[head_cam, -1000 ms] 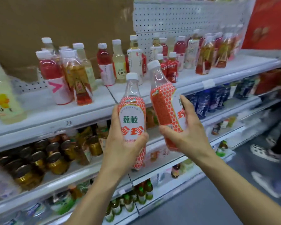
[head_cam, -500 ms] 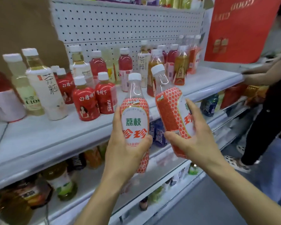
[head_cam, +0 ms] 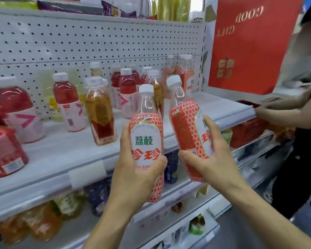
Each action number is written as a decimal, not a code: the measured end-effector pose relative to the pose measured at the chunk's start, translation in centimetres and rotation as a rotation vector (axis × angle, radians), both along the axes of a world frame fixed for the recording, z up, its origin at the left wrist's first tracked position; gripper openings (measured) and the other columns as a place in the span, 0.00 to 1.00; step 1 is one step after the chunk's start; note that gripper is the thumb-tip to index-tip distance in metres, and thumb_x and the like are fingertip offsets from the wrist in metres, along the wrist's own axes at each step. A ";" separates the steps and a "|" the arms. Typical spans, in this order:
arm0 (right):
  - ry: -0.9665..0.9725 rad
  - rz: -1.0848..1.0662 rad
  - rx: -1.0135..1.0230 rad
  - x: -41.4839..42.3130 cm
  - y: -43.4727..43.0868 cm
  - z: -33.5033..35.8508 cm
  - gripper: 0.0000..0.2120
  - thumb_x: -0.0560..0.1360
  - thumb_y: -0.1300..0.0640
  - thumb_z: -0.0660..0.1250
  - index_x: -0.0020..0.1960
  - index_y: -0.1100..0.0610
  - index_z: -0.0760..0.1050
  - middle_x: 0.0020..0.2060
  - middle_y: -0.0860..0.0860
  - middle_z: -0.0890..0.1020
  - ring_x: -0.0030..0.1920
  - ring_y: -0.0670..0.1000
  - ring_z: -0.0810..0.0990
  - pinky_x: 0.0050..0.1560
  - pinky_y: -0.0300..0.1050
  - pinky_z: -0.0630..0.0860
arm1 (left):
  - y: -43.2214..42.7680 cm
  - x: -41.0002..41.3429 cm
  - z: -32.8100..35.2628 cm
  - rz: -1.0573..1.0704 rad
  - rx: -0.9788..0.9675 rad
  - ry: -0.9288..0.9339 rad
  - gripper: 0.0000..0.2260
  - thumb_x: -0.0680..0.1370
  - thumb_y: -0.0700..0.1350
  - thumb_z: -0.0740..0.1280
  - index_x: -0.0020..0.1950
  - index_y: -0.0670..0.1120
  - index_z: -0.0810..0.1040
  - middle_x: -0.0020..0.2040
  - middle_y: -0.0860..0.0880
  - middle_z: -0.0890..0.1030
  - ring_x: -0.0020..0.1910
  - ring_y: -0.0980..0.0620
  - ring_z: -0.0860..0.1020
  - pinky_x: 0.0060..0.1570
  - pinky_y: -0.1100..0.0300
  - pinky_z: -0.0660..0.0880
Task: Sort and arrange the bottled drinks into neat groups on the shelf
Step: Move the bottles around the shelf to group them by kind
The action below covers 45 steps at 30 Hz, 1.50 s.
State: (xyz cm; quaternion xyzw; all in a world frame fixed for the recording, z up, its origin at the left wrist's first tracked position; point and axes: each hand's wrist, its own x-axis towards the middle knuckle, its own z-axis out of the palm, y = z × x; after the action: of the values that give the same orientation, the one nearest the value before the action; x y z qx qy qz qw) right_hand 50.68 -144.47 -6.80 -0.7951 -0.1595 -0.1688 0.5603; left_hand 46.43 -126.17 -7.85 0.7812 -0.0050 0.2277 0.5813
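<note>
The left hand (head_cam: 136,177) gripped one lychee bottle (head_cam: 146,135) round its lower half, thumb across the front of the label, and held it upright. The right hand (head_cam: 214,162) gripped a second, matching bottle (head_cam: 185,126) from the right side, fingers curled round the label; that bottle leaned a little to the left. Both bottles had white caps and red-and-white honeycomb sleeves, and were held just beside each other in front of the near edge of the white shelf (head_cam: 57,155), not resting on it.

On the shelf stood mixed drinks: an amber bottle (head_cam: 101,114) near the front, red bottles (head_cam: 68,103) with pink-marked labels to its left and behind it, and more honeycomb bottles (head_cam: 184,72) at the far right against the pegboard (head_cam: 97,42). A red sign (head_cam: 250,42) hung to the right. Another person (head_cam: 298,159) in dark clothes stood at the right with a hand at the shelf's end.
</note>
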 end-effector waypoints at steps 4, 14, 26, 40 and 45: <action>0.011 0.036 0.025 4.9 -5.2 1.0 0.40 0.69 0.56 0.78 0.69 0.34 0.57 0.47 0.25 0.75 0.47 0.27 0.77 0.42 0.21 0.70 | -5.7 4.3 0.8 0.000 -0.058 0.003 0.44 0.72 0.47 0.76 0.76 0.69 0.52 0.52 0.70 0.79 0.48 0.66 0.81 0.52 0.56 0.79; 0.074 0.006 0.201 21.0 -10.4 3.7 0.26 0.70 0.51 0.77 0.63 0.52 0.68 0.50 0.47 0.81 0.49 0.46 0.82 0.49 0.48 0.80 | -12.5 20.4 4.3 0.034 -0.101 -0.012 0.38 0.75 0.44 0.74 0.75 0.58 0.53 0.64 0.55 0.74 0.57 0.59 0.77 0.57 0.57 0.78; 0.198 -0.071 0.203 36.8 -9.3 2.3 0.35 0.69 0.63 0.78 0.63 0.52 0.57 0.54 0.52 0.74 0.53 0.52 0.75 0.57 0.51 0.72 | -9.5 38.4 3.2 0.270 -0.020 0.042 0.41 0.67 0.37 0.79 0.65 0.59 0.55 0.64 0.48 0.71 0.63 0.47 0.74 0.64 0.45 0.76; 0.143 -0.144 -0.032 41.8 -7.1 2.5 0.49 0.68 0.64 0.76 0.79 0.55 0.49 0.73 0.60 0.62 0.74 0.59 0.59 0.72 0.55 0.61 | -11.5 35.7 5.3 0.242 0.252 0.073 0.50 0.74 0.42 0.76 0.81 0.54 0.40 0.75 0.55 0.53 0.76 0.55 0.56 0.76 0.57 0.59; -0.255 0.122 0.274 35.5 -5.4 4.9 0.33 0.75 0.68 0.68 0.74 0.50 0.59 0.70 0.46 0.64 0.66 0.37 0.67 0.62 0.30 0.69 | -9.8 27.2 4.5 0.615 0.673 -0.413 0.34 0.74 0.47 0.73 0.76 0.45 0.62 0.73 0.48 0.64 0.74 0.56 0.61 0.74 0.66 0.55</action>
State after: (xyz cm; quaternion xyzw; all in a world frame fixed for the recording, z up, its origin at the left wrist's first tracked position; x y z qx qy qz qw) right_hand 86.18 -149.92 -1.86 -0.6725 -0.2526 -0.2539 0.6476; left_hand 73.63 -136.02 -3.36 0.8294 0.0375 0.5241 0.1899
